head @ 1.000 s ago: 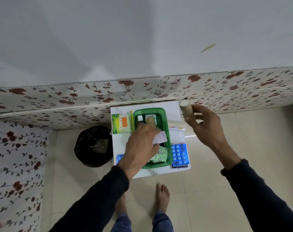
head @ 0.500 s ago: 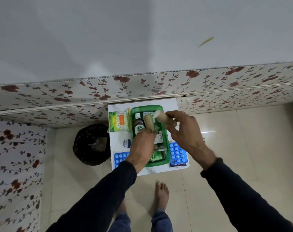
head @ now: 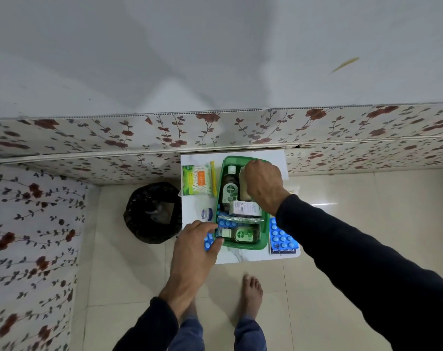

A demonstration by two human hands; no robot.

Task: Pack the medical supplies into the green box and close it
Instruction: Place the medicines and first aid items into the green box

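A small white table (head: 263,158) is seen from above against the floral wall, w/ a black bin (head: 152,214) on the floor just beside its left edge. The green box (head: 264,243) sits on the table, lid not in view, already crowded: tall Dettol bottle (head: 230,188) lying lengthwise, a beige roll (head: 243,188) beside it, a white carton (head: 244,207) across the middle, a second Dettol bottle (head: 239,234) lying crosswise at the near end.

The right hand (head: 262,184) is lowered into the far right part of the box, closed over the beige roll; whether it is gripped or just let go can't be told. The left hand (head: 195,249) is curled at the box's near-left corner, fingers on a blue blister strip (head: 208,243) – a pinch is judged likely, not confirmed.

Left outside: cotton-bud pack (head: 196,179), yellow stick (head: 213,178), small round tub (head: 206,214), blue blister pack (head: 281,235) on the plaster box at right.

Risks, as judged: the roll may be wedged high against the bottle, so the lid won't seat; the thin strip may slip from the fingertips or snag on the rim; w/ both hands pressing, the box could be shoved toward the table edge.
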